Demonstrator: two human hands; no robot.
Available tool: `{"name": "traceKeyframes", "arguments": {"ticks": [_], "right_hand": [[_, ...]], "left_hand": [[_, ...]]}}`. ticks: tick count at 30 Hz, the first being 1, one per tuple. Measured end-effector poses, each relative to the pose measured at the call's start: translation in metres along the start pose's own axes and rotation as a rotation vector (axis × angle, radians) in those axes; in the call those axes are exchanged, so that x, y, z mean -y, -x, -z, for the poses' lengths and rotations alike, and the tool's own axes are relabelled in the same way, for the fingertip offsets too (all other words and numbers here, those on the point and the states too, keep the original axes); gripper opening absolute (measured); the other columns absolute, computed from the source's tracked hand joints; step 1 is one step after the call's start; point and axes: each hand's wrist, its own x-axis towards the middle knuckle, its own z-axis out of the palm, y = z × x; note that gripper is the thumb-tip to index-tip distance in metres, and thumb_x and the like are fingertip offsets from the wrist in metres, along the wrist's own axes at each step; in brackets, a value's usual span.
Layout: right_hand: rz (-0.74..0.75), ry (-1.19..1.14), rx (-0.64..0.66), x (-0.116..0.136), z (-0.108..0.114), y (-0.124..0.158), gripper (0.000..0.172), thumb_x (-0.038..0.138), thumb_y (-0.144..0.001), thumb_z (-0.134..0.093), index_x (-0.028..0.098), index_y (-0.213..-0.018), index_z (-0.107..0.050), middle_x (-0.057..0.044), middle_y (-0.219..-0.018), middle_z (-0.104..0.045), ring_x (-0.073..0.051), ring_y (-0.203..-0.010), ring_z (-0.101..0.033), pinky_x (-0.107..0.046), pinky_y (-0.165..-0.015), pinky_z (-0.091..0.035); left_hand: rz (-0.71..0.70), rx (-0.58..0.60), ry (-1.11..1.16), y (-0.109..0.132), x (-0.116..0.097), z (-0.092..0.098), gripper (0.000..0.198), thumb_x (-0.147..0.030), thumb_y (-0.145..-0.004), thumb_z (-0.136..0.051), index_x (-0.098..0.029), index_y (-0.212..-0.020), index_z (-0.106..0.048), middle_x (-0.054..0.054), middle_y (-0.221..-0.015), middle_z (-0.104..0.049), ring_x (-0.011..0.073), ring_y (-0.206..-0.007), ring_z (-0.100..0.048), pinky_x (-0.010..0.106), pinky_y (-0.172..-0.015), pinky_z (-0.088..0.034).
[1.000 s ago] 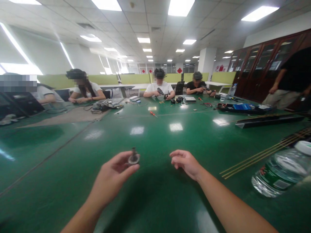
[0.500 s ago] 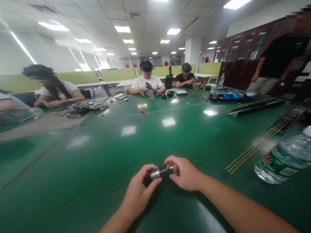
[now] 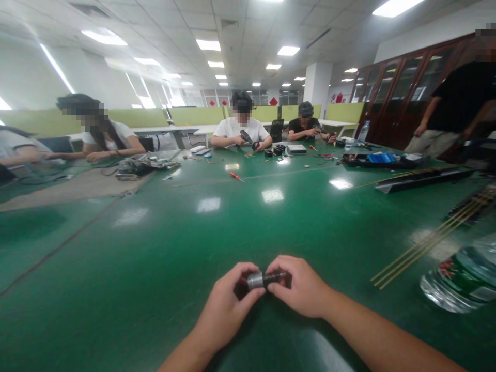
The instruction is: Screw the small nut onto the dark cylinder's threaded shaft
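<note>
Just above the green table, my left hand (image 3: 229,299) grips a small silver metal cylinder (image 3: 256,280) between thumb and fingers. A dark ridged shaft (image 3: 271,279) with a thin light tip sticks out of the cylinder to the right. My right hand (image 3: 304,287) is closed around this shaft, thumb below and fingers above. The piece lies nearly level, and its left end is hidden inside my left hand.
Thin brass-coloured rods (image 3: 422,248) and a large water bottle (image 3: 461,279) are at the right. Farther off are a red screwdriver (image 3: 235,176), a black channel (image 3: 422,181) and electronic parts (image 3: 149,164). Co-workers sit across the green table (image 3: 174,248); a person stands at right.
My right hand's fingers have closed in on the dark shaft, nearer to my left hand. The view has shifted slightly, so the scene sits farther right.
</note>
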Motion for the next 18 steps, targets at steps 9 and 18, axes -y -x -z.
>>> {"name": "traceKeyframes", "arguments": {"ticks": [9, 18], "right_hand": [[0.020, -0.021, 0.012, -0.0006, 0.0033, -0.0003, 0.008, 0.022, -0.077, -0.071, 0.019, -0.084, -0.071, -0.001, -0.074, -0.064, -0.015, -0.067, -0.056, -0.026, -0.063, -0.041], [0.043, 0.006, 0.028, -0.0026, 0.0050, -0.0002, 0.004, 0.022, -0.080, -0.070, 0.019, -0.081, -0.072, -0.001, -0.073, -0.065, -0.015, -0.070, -0.058, -0.026, -0.065, -0.040]], "left_hand": [[-0.018, -0.007, -0.007, -0.0007, -0.0058, -0.0016, 0.018, -0.024, -0.083, -0.066, -0.023, -0.100, -0.064, 0.002, -0.094, -0.069, 0.0189, -0.085, -0.064, 0.029, -0.078, -0.049], [-0.040, 0.004, -0.030, 0.0009, -0.0076, -0.0035, 0.015, -0.023, -0.084, -0.066, -0.023, -0.099, -0.065, 0.002, -0.093, -0.068, 0.0188, -0.085, -0.063, 0.029, -0.078, -0.048]]}}
